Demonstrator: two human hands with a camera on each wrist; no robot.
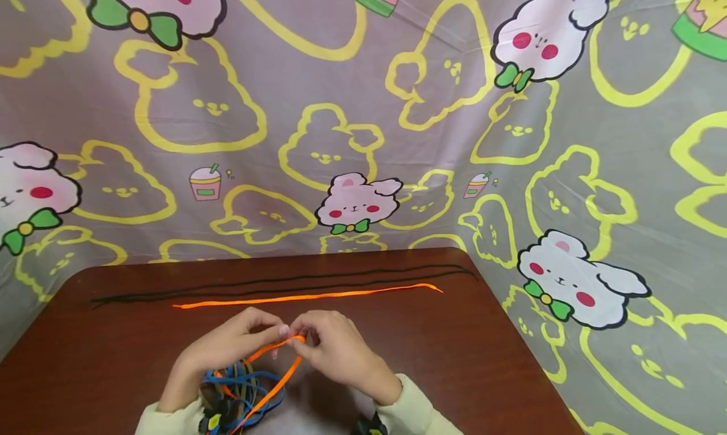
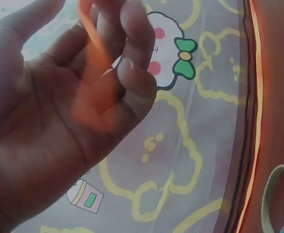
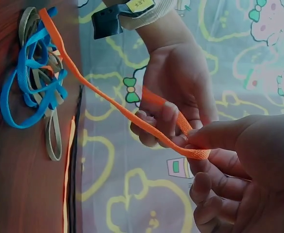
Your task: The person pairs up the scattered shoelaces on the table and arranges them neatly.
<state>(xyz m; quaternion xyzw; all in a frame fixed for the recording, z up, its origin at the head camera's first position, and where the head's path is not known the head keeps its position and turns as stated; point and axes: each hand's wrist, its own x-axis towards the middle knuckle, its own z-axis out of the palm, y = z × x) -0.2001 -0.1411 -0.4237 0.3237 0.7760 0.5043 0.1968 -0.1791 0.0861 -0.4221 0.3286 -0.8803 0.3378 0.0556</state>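
My left hand (image 1: 227, 346) and right hand (image 1: 337, 350) meet over the near part of the table. Between them is a flat orange shoelace (image 3: 103, 94). The right thumb and fingers pinch it at a bend, seen closely in the right wrist view. Fingertips of the left hand hold the same lace right beside that point, and a blurred stretch of it crosses the left palm in the left wrist view. From the bend, one length slants down to a tangled pile of blue shoelaces (image 3: 23, 87) and olive ones, partly hidden under the left wrist.
Across the far table (image 1: 102, 346) lies another orange shoelace (image 1: 307, 296), stretched nearly straight. Behind it run long black laces (image 1: 420, 269). A patterned cloth (image 1: 431, 144) stands behind the table and along its right side. Each wrist wears a black device.
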